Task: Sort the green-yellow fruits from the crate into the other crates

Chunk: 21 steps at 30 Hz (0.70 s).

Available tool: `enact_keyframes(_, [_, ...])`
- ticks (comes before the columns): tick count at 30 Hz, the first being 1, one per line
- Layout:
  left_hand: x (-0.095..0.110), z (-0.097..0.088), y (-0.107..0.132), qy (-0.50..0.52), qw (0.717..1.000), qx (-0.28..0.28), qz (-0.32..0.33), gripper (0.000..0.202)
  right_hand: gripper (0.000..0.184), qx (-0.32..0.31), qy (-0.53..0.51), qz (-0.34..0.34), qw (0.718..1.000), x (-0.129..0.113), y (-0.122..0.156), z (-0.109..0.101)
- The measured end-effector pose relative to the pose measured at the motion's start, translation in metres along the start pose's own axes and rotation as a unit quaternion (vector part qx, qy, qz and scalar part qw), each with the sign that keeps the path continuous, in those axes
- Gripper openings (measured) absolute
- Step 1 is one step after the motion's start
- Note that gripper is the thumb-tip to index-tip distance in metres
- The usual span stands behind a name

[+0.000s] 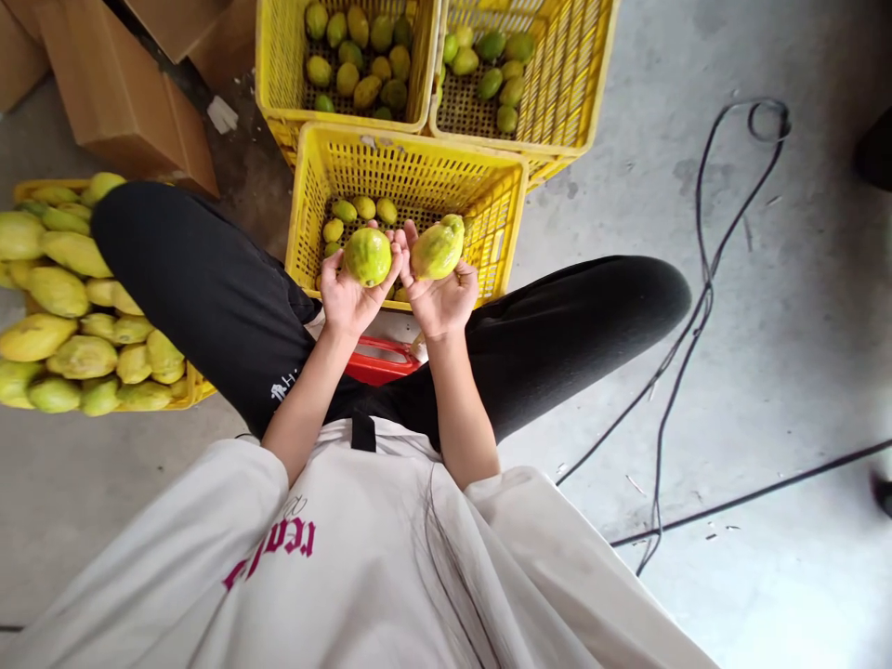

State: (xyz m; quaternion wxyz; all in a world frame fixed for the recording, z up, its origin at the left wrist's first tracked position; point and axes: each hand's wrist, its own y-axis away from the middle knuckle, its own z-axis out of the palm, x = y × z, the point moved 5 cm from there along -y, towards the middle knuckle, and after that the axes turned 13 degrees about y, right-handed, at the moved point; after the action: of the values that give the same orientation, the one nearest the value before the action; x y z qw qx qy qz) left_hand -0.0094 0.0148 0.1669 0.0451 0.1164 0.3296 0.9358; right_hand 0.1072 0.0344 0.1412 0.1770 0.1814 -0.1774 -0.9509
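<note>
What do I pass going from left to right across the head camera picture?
A heaped fruit crate, left hand holding a round fruit, right hand holding a longer fruit, black cables.

Behind the near crate (418, 177) stood a far left crate (275, 56) and a far right crate (572, 65); a heaped crate (190, 392) lay left, cables (703, 279) right.

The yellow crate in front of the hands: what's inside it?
In the yellow crate, small green fruits lie at the back left. The left hand with a round fruit and the right hand with an oblong fruit cover its near part; what lies there is hidden.
</note>
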Motion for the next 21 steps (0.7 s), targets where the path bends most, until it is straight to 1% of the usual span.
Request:
enact_keyframes(3, [-0.002,0.002,0.001,0.007,1.000,-0.009,0.001,0.049,0.032,0.018,0.001,0.006,1.000,-0.001,-0.001,-0.006])
enact_keyframes(5, [-0.003,0.003,0.001,0.013,1.000,-0.018,-0.008,0.050,0.030,0.036,0.016,-0.007,0.999,-0.003,0.000,-0.009])
enact_keyframes(10, [-0.004,0.001,-0.002,0.029,0.999,-0.043,-0.017,0.046,0.028,0.069,0.110,-0.050,0.990,-0.008,0.008,-0.009])
enact_keyframes(13, [-0.004,-0.002,-0.005,0.016,0.999,-0.029,-0.015,0.046,0.027,0.071,0.147,-0.058,0.985,-0.009,0.013,-0.008])
enact_keyframes(16, [-0.005,-0.004,-0.007,-0.002,1.000,-0.013,-0.027,0.047,0.027,0.071,0.144,-0.064,0.985,-0.011,0.015,-0.007])
enact_keyframes(21, [-0.014,-0.004,-0.002,-0.027,0.997,0.006,-0.068,0.045,0.021,0.113,0.175,-0.051,0.977,-0.016,0.016,-0.014])
